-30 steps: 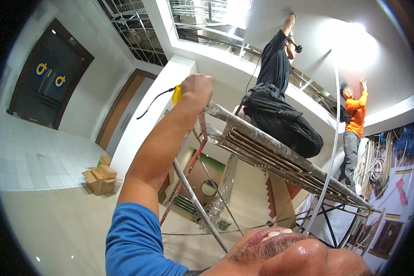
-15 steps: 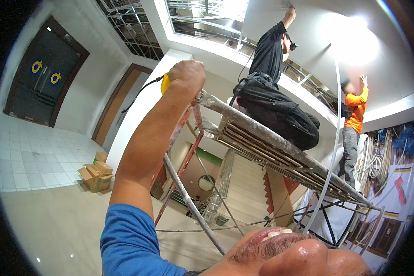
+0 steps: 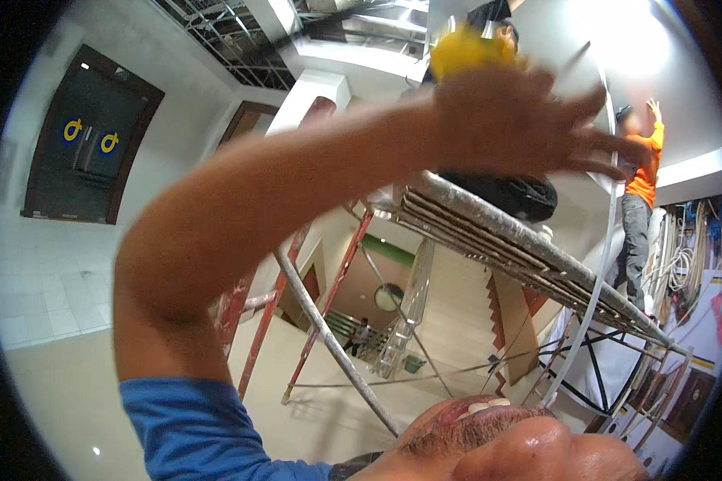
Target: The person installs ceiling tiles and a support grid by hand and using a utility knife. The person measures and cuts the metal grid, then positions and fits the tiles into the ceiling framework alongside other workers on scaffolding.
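Observation:
My left arm, in a blue sleeve, reaches across the view. My left hand (image 3: pixel 521 120) is raised with its fingers spread to the right and blurred by motion. At the hand's upper edge is a smeared yellow thing (image 3: pixel 467 52) with a dark cord trailing to the upper left; I cannot tell whether the hand still touches it. Behind the hand, a person in dark clothes (image 3: pixel 501 192) kneels on the scaffold platform (image 3: pixel 529 248), partly hidden by my hand. My right hand is out of view.
Another person in an orange top (image 3: pixel 644 180) stands farther right, one hand up at the ceiling panel (image 3: pixel 690 72). Red and grey scaffold tubes (image 3: pixel 333 341) cross nearby. A pale upright pole (image 3: pixel 602 264) rises past the platform. Dark double doors (image 3: pixel 92 140) are at left.
My left hand has left the scaffold's end and swung up and right. Its closed fingers have spread. The yellow thing has moved up and right too, and the view has shifted slightly.

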